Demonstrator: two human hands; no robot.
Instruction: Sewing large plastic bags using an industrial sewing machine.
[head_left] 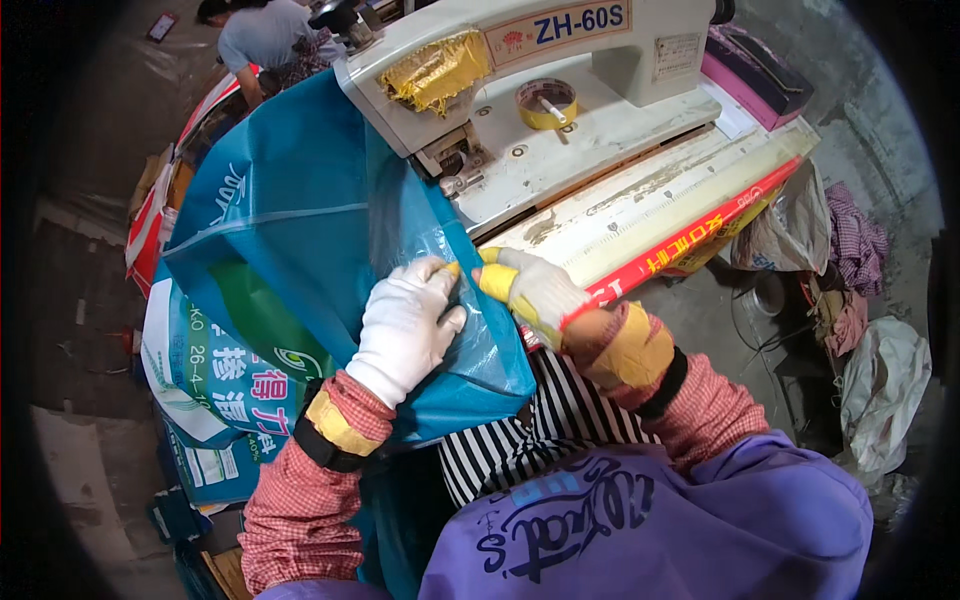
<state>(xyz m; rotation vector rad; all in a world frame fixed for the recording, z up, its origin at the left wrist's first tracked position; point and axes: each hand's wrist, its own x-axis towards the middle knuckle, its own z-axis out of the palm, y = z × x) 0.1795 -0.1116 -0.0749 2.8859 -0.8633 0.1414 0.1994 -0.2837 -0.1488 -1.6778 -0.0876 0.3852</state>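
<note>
A large blue woven sack [290, 170] lies across my lap and up against the sewing machine [440, 60]. Its mouth gapes, and a clear plastic liner [485, 345] shows inside. My left hand [410, 325], in a white glove, grips the liner and sack edge, fingers bent and one tip wrapped in yellow. Just across from it, my right hand [535, 290] pinches the folded blue rim of the sack; yellow tape covers its finger and thumb tips. Both hands are close together, slightly in front of the machine's needle area [455, 165].
A yellow tape roll [547, 104] sits on the machine bed, and a pink and black box [757, 75] lies to its right. A red-edged table [650, 230] runs along the right. White plastic bags [885, 390] lie on the floor. Another person [265, 45] bends down at far left.
</note>
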